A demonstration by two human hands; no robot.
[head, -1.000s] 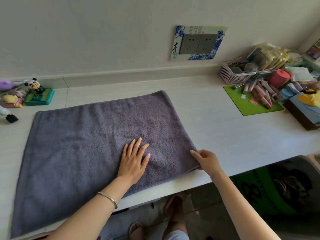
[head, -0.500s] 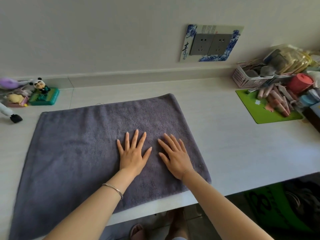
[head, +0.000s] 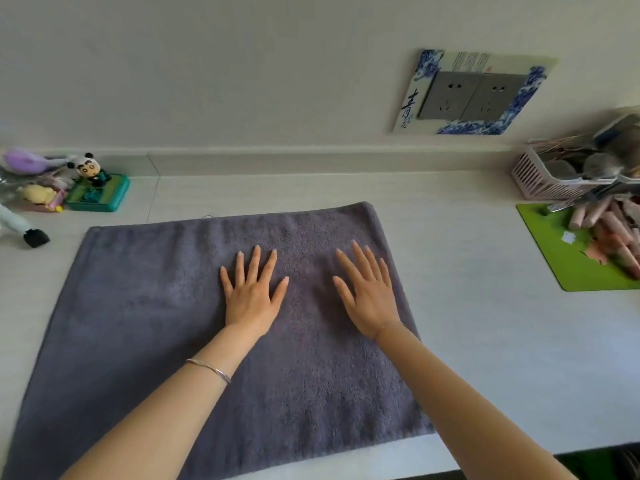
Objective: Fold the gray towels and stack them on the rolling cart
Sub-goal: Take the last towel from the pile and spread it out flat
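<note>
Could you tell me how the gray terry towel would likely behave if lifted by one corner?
The gray terry towel would probably droop limply: it lies flat on the white counter, pressed under the flat left hand and right hand. Its fuzzy pile likely resists slipping from fingers. Pushed sideways, such soft cloth may bunch into wrinkles rather than slide whole.

- We see a plain purplish-gray towel (head: 166,306).
- Our white counter (head: 485,323) carries a lime-green mat (head: 554,251) and a pink basket (head: 540,181).
- The blue-and-white patterned plate (head: 429,74) frames gray sockets (head: 471,95).
</note>
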